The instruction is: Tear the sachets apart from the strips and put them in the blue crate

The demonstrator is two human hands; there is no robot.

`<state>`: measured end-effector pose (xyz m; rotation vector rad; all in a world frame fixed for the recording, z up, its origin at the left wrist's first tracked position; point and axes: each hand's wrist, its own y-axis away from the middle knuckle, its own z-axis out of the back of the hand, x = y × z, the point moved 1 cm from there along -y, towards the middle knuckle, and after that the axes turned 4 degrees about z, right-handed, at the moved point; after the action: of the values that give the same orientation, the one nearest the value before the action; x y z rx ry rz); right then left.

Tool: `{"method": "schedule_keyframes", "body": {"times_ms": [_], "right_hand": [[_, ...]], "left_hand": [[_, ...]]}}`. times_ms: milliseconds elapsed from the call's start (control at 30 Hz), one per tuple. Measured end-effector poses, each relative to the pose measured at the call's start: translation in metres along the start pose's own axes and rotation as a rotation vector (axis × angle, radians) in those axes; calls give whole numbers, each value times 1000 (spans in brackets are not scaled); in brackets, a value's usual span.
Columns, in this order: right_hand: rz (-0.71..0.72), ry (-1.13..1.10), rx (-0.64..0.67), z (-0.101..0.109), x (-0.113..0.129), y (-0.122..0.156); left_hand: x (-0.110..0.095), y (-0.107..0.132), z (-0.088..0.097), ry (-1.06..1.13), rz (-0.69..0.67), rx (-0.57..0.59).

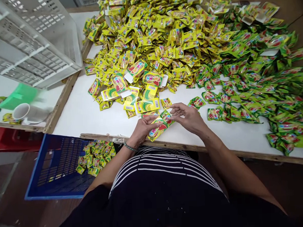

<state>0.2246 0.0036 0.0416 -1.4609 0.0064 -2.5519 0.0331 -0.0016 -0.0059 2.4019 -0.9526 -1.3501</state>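
My left hand (144, 129) pinches a small yellow-green carton (155, 133) with watermelon print, low over the table's front edge. At the carton's upper right end is a green sachet (166, 115). My right hand (188, 117) has its thumb and fingers closed at that sachet's right end; part of the contact is hidden. Just beyond my hands lie flat yellow cartons (148, 105) with banana print, and upright-printed watermelon cartons (153, 78). A loose yellow sachet (166, 103) rests close to my right fingers.
A large heap of yellow sachets (162, 35) covers the back of the white table (70, 114). Green sachets (254, 87) spread over the right side. A white crate (63, 72) and white cup (21, 111) are at left. Below sits a blue crate (54, 193) holding filled cartons (96, 158).
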Motion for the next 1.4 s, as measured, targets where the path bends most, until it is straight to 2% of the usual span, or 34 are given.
{"method": "schedule_keyframes", "body": {"times_ms": [133, 333, 600, 833, 900, 1000, 1067, 1200, 1300, 1400], "right_hand": [[4, 43, -2, -2, 6, 6], [5, 98, 36, -15, 22, 9], [4, 182, 150, -20, 36, 2], [45, 200, 216, -17, 33, 2], [101, 146, 91, -18, 32, 6], [200, 128, -269, -22, 27, 13], [202, 70, -338, -29, 23, 15], [163, -93, -187, -43, 21, 15], [136, -59, -118, -44, 20, 12], [47, -95, -11, -42, 16, 9]], "left_hand": [[-2, -1, -1, 37, -69, 25], [-1, 0, -1, 14, -72, 23], [-2, 4, -4, 10, -85, 64], [5, 6, -5, 59, -82, -33], [1, 6, -4, 65, -142, -55], [-9, 6, -2, 44, -287, -47], [-13, 6, -1, 13, -377, -28], [-13, 7, 0, -85, -459, 27], [-9, 7, 4, -129, -445, 61], [-8, 6, 9, -152, -406, 85]]}}
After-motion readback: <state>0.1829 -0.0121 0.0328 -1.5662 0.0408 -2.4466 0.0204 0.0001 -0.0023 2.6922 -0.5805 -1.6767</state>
